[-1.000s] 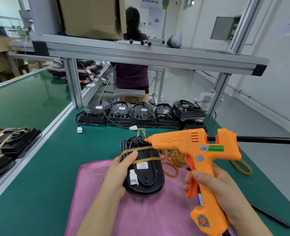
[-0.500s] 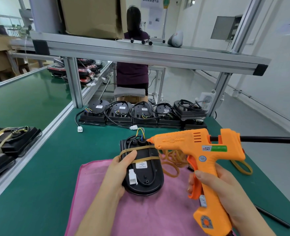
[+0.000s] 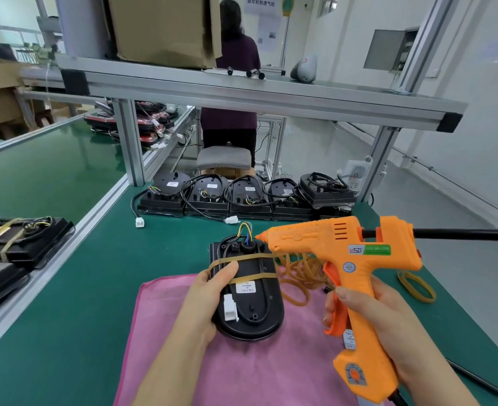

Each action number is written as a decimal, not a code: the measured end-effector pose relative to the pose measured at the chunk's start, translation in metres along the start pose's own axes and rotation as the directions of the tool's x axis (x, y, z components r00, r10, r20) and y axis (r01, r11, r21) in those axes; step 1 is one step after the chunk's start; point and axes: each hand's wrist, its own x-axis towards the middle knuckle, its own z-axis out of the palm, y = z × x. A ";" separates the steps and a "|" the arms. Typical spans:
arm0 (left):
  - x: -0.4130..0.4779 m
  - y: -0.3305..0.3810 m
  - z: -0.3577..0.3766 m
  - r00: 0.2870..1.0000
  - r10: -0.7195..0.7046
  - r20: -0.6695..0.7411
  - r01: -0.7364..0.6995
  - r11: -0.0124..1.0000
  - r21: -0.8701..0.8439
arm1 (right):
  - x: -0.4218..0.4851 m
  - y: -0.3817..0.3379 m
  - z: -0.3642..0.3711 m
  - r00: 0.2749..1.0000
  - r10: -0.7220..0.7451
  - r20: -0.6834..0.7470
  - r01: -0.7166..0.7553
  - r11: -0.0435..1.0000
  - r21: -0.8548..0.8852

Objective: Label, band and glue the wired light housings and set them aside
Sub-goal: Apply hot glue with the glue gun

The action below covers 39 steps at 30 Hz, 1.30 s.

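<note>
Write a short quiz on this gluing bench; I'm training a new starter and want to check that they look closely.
1. True or false: the glue gun nozzle points toward where the coloured wires enter the housing on the pink cloth.
2. How many tan rubber band strands cross that housing? A) one B) two C) four
3. Fill in: the left hand holds the housing, while the ____ hand grips the glue gun.

Key: 1 true; 2 B; 3 right hand.
</note>
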 end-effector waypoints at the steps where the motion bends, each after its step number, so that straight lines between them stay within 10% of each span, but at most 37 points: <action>1: 0.001 0.000 0.000 1.000 0.002 -0.003 -0.002 1.000 -0.002 | -0.001 0.001 -0.001 1.000 0.006 0.003 -0.006 1.000 -0.002; 39: -0.006 0.000 -0.003 0.998 -0.042 0.054 0.039 0.998 0.057 | -0.006 0.006 -0.003 0.999 -0.005 0.045 0.003 0.999 0.047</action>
